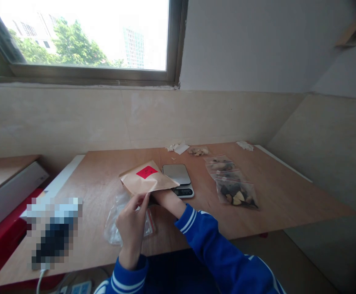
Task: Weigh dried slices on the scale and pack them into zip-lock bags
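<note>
A brown kraft paper bag (158,181) with a red label (146,172) is tilted over the table, its opening toward me. My left hand (131,218) pinches the near edge of the bag between thumb and fingers. My right hand (167,200) reaches in under that edge, so its fingers are hidden inside the bag. Behind my right wrist lies a kitchen scale (178,174) with a pale metal plate and a dark display, partly covered by the bag. Clear plastic zip bags (112,228) lie beneath my left hand.
To the right, zip bags (236,192) hold dark and pale dried pieces. A smaller bag of pale pieces (199,151) and white paper scraps (181,148) lie near the wall. A blurred-out dark object (54,237) with a white cable (41,279) sits at left.
</note>
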The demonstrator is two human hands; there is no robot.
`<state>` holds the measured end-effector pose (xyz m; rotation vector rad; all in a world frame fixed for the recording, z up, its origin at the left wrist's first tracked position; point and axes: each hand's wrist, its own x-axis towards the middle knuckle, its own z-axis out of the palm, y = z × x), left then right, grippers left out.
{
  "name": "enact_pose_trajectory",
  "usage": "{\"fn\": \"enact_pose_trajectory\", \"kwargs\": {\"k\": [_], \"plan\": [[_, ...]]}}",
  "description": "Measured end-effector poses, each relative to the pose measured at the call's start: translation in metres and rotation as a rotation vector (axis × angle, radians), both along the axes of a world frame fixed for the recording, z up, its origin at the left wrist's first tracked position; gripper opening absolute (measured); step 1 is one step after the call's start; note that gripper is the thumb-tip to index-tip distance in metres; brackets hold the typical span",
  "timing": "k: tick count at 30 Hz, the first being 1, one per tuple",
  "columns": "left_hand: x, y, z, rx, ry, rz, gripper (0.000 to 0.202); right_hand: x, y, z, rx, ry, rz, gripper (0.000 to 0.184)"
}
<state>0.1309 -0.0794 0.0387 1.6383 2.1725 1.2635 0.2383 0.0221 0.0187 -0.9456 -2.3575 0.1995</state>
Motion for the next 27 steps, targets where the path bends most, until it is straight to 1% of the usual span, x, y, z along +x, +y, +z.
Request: {"fn": "enact_pose_trajectory", "kwargs": {"k": [2,5,9,12,17,20,23,27], "plan": [[-0.003,0.004,0.006,-0.015,-0.018,0.014,0.015,0.012,-0.010,0.006,-0.015,-0.086,0.011,0.037],[-0.006,0.011,0.015,-0.016,-0.033,0.000,0.016,0.023,-0.022,0.016,-0.018,-0.184,-0.029,0.035],[-0.005,0.018,0.024,-0.026,-0.007,0.000,0.017,0.026,-0.028,0.031,-0.006,-0.225,-0.075,0.038],[-0.004,0.018,0.027,-0.030,0.017,0.013,0.017,0.026,-0.029,0.037,0.000,-0.233,-0.088,0.040],[-0.006,0.018,0.028,-0.006,0.036,0.029,0.019,0.029,-0.032,0.036,-0.028,-0.155,-0.106,0.038],[-0.008,0.021,0.030,0.011,0.036,0.027,0.019,0.032,-0.032,0.034,0.023,-0.106,-0.081,0.033],[-0.009,0.026,0.034,0.017,0.025,-0.001,0.017,0.037,-0.030,0.030,0.088,-0.024,-0.038,0.027],[-0.008,0.031,0.036,0.027,0.041,-0.036,0.013,0.046,-0.025,0.022,0.147,0.089,0.033,0.027]]}}
